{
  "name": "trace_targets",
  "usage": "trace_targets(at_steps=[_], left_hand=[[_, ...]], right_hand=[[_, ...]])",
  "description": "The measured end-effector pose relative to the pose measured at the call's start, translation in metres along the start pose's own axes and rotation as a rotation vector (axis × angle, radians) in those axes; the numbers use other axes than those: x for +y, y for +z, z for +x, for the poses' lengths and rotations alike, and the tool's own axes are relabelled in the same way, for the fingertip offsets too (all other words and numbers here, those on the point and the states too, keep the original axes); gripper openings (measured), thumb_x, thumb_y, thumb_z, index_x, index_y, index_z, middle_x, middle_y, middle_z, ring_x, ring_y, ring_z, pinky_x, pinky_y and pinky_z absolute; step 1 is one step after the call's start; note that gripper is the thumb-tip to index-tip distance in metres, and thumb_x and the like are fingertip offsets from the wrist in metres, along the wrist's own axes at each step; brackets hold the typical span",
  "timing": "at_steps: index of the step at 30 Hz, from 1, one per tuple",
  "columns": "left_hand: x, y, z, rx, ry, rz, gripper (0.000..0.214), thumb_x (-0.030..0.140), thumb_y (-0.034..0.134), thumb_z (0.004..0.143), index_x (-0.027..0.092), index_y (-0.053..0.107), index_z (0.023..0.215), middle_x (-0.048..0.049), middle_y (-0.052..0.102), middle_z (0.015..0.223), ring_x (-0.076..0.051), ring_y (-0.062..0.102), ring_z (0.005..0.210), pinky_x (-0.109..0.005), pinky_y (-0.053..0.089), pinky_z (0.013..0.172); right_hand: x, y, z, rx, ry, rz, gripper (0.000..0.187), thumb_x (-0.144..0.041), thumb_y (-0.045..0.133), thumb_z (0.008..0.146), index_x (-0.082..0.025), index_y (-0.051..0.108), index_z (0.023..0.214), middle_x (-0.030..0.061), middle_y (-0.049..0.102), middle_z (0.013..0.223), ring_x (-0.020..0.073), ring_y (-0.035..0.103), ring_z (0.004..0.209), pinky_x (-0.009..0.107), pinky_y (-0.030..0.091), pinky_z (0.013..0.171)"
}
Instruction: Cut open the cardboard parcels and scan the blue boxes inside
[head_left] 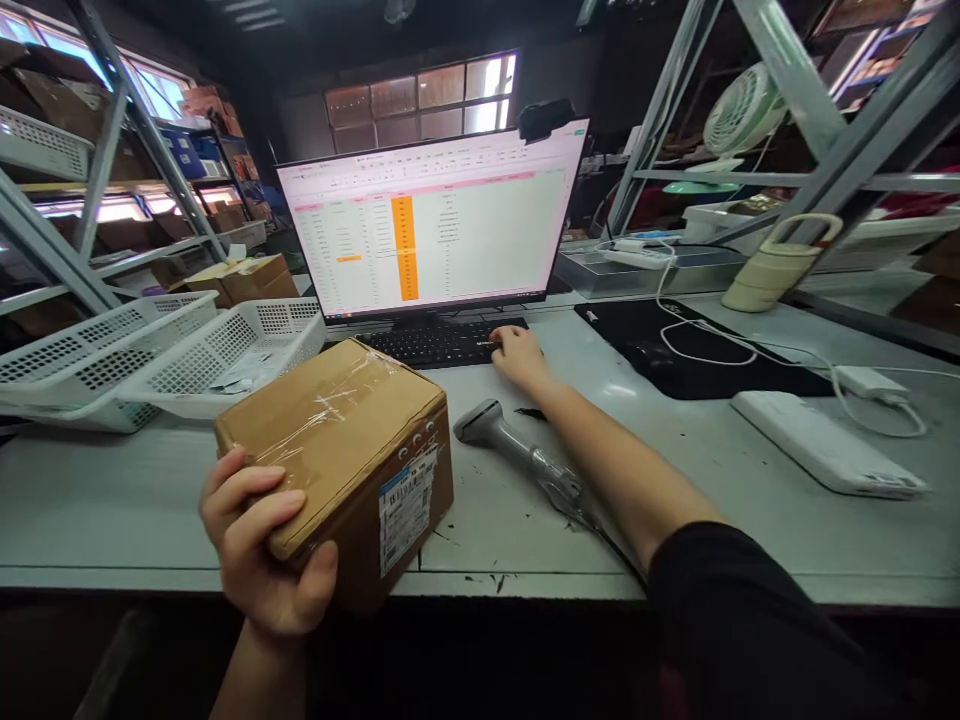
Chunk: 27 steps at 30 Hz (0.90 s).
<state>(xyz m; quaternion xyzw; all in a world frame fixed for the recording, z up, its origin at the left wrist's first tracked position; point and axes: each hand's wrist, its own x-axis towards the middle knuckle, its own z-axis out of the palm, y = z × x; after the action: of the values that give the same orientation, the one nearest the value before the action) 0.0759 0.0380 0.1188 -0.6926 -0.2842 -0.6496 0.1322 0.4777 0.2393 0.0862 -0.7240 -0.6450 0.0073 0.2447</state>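
Observation:
My left hand (259,545) grips the near left corner of a taped cardboard box (322,410), its fingers on top and the thumb on the near side. The box is tilted at the table's front edge, with a white shipping label (407,510) on the side facing right. My right hand (520,358) rests over the right end of a black keyboard (442,343), fingers bent loosely onto the keys and holding nothing. Between the box and my right forearm lies a grey barcode scanner (510,440), its cable running toward the table's front edge.
Behind the keyboard stands a monitor (442,230) showing a spreadsheet. White perforated baskets (225,365) sit at the left. On the right are a black mouse pad (697,350) with a mouse, a white power bank (825,445), cables, a cream tumbler (776,265) and a fan (742,115).

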Motion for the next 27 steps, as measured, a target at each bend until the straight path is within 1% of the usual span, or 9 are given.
trace_targets(at_steps=[2,5,8,13,15,18,21,24,27], left_hand=[[-0.004,-0.001,0.001,0.01,0.014,-0.027,0.028,0.041,0.072,0.085,0.026,0.063,0.108,-0.0086,0.061,0.112,-0.038,0.053,0.135,-0.067,0.035,0.123],[-0.01,-0.002,0.003,0.014,0.034,-0.064,0.027,0.041,0.072,0.087,0.025,0.064,0.108,-0.0089,0.061,0.111,-0.037,0.054,0.134,-0.064,0.036,0.123],[-0.017,-0.001,0.006,0.026,0.019,-0.098,0.029,0.043,0.071,0.088,0.025,0.065,0.109,-0.0089,0.062,0.111,-0.036,0.056,0.131,-0.063,0.036,0.125],[-0.032,-0.006,0.01,0.041,-0.022,-0.197,0.033,0.053,0.071,0.088,0.029,0.066,0.111,-0.0068,0.063,0.112,-0.035,0.056,0.135,-0.064,0.035,0.127],[-0.042,-0.017,0.01,-0.023,-0.04,-0.261,0.033,0.056,0.073,0.089,0.031,0.066,0.109,-0.0054,0.066,0.118,-0.035,0.052,0.143,-0.064,0.033,0.129],[-0.059,-0.041,0.011,-0.165,-0.141,-0.387,0.032,0.056,0.08,0.087,0.033,0.069,0.107,-0.0029,0.066,0.141,-0.036,0.041,0.158,-0.065,0.026,0.134],[-0.073,-0.065,0.013,-0.23,-0.315,-0.577,0.035,0.05,0.09,0.078,0.032,0.073,0.103,-0.0012,0.055,0.161,-0.037,0.034,0.162,-0.061,0.025,0.136],[-0.079,-0.078,0.016,-0.138,-0.492,-0.76,0.04,0.048,0.096,0.07,0.03,0.073,0.097,-0.0024,0.056,0.161,-0.038,0.044,0.156,-0.056,0.04,0.13],[-0.081,-0.082,0.014,0.072,-0.558,-0.808,0.043,0.053,0.094,0.075,0.029,0.071,0.103,-0.0049,0.063,0.152,-0.032,0.059,0.142,-0.048,0.05,0.121]], right_hand=[[0.007,-0.018,-0.019,-0.017,-0.04,0.015,0.046,-0.016,0.048,0.094,-0.009,0.063,0.137,0.0215,0.067,0.143,0.0345,0.057,0.138,0.047,0.043,0.118],[0.034,-0.04,-0.07,-0.175,-0.096,-0.021,0.047,-0.024,0.053,0.095,-0.016,0.068,0.139,0.0146,0.075,0.135,0.0317,0.071,0.118,0.043,0.056,0.1],[0.062,-0.049,-0.126,-0.299,-0.065,-0.264,0.058,-0.023,0.048,0.097,-0.022,0.061,0.154,0.0146,0.076,0.132,0.0353,0.075,0.11,0.047,0.06,0.086],[0.067,-0.06,-0.165,-0.192,0.014,-0.291,0.055,-0.019,0.045,0.096,-0.013,0.066,0.147,0.0225,0.071,0.132,0.0392,0.072,0.115,0.051,0.06,0.091],[0.051,-0.07,-0.163,-0.125,0.114,-0.057,0.052,-0.021,0.051,0.093,-0.011,0.069,0.14,0.0215,0.073,0.123,0.0367,0.074,0.109,0.049,0.061,0.09],[0.006,-0.084,-0.157,-0.107,0.193,0.612,0.043,-0.031,0.062,0.089,-0.018,0.07,0.129,0.0113,0.072,0.103,0.0287,0.075,0.095,0.041,0.064,0.078],[-0.059,-0.082,-0.156,-0.204,0.172,1.229,0.032,-0.035,0.073,0.084,-0.024,0.068,0.114,0.0073,0.07,0.115,0.0239,0.073,0.101,0.036,0.065,0.074],[-0.122,-0.056,-0.162,-0.366,0.311,1.503,0.009,-0.027,0.066,0.091,-0.023,0.065,0.099,0.0064,0.068,0.13,0.0198,0.069,0.104,0.035,0.063,0.076],[-0.168,-0.019,-0.174,-0.531,0.533,1.537,0.005,-0.022,0.062,0.094,-0.021,0.062,0.088,0.0066,0.069,0.114,0.0166,0.063,0.088,0.031,0.055,0.069]])
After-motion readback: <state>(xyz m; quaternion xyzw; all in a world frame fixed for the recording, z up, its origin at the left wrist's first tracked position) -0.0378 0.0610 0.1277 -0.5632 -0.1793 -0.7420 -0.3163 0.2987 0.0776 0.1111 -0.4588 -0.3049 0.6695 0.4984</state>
